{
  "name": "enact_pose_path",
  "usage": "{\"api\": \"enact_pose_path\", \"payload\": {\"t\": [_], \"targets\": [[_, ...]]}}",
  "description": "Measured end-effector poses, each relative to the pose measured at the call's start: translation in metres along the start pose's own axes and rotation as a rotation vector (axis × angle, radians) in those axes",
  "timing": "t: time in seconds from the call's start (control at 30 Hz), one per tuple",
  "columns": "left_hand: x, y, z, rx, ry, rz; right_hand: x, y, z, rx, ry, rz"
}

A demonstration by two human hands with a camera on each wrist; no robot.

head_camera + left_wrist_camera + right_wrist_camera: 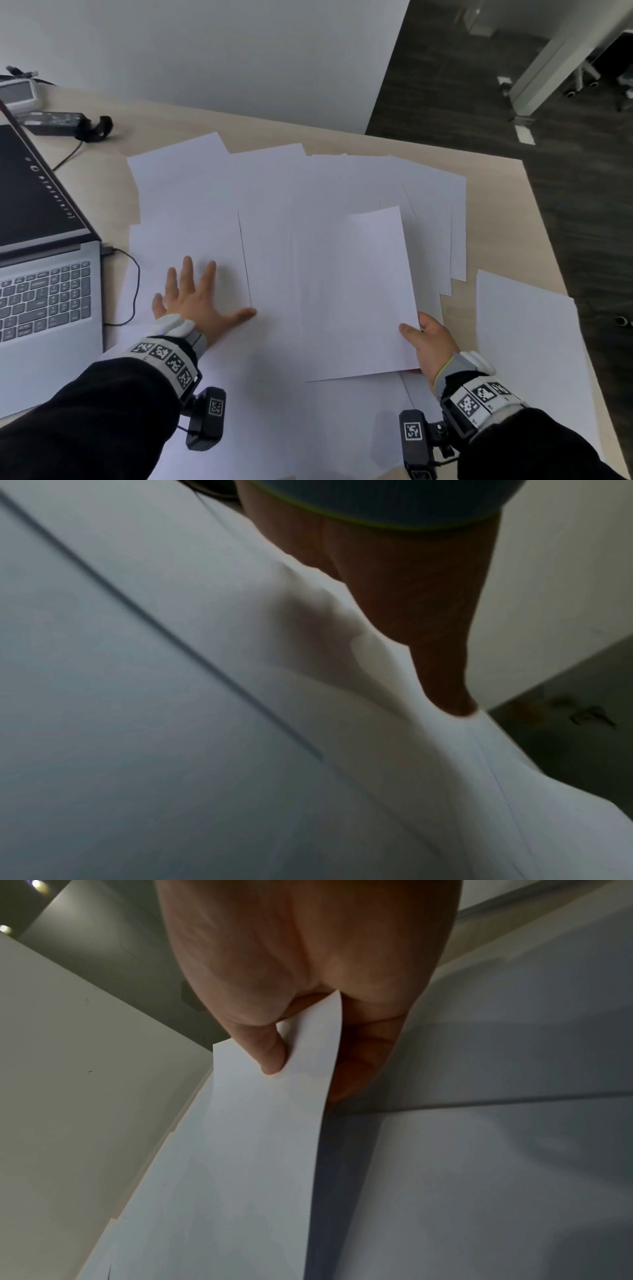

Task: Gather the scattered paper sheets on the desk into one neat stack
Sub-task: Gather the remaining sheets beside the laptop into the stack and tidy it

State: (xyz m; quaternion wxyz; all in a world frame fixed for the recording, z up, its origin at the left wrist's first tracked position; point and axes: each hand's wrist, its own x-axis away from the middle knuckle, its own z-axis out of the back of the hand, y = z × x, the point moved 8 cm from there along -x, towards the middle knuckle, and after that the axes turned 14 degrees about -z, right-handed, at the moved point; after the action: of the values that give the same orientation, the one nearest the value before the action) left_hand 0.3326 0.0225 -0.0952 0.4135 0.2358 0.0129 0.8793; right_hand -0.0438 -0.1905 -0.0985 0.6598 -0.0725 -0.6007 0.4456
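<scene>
The right hand (430, 342) was clamped on the near right corner of a lifted sheet (356, 294), thumb on top and fingers (363, 1053) beneath, as the right wrist view showed. That pinch probably kept the sheet free of the pile so it could be carried across. The left hand (191, 298) lay flat, fingers spread and straight, on a sheet (185, 240) just right of the laptop (48, 284), likely pinning it so the paper would not slide while the other hand worked. In the left wrist view the paper looked puckered beside the palm (394, 601), though the picture was blurred.

The scattered sheets (308, 185) were plain white, unmarked, and overlapped at differing angles across the counter (496, 164), right of the laptop and reaching toward its far edge. One more sheet (527, 342) lay apart, further right of the laptop than all the others, overhanging the counter's edge. No squared stack was formed yet; the gathering seemed barely begun.
</scene>
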Motion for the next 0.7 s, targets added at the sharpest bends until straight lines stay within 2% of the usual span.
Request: {"api": "enact_pose_path", "payload": {"t": [0.1, 0.2, 0.27, 0.37, 0.5, 0.6, 0.7], "targets": [[0.008, 0.014, -0.018, -0.068, -0.142, -0.081, 0.0, 0.003, 0.0, -0.003, -0.004, -0.019], [0.007, 0.016, -0.019, -0.083, -0.186, -0.108, 0.002, 0.004, 0.002, -0.01, -0.007, -0.023], [0.003, 0.013, -0.014, -0.036, -0.153, -0.123, 0.004, 0.002, 0.003, -0.027, -0.009, -0.017], [-0.005, 0.006, -0.001, 0.055, -0.028, -0.128, 0.007, -0.002, 0.0, -0.044, -0.014, -0.01], [-0.015, -0.006, 0.022, 0.256, 0.173, -0.031, 0.007, 0.001, -0.01, -0.031, -0.051, -0.032], [-0.012, 0.0, 0.035, 0.247, 0.19, 0.014, 0.01, 0.003, -0.02, -0.022, -0.08, -0.029], [-0.004, 0.032, 0.047, 0.317, 0.193, -0.013, 0.014, 0.001, -0.027, -0.02, -0.102, -0.02]]}}
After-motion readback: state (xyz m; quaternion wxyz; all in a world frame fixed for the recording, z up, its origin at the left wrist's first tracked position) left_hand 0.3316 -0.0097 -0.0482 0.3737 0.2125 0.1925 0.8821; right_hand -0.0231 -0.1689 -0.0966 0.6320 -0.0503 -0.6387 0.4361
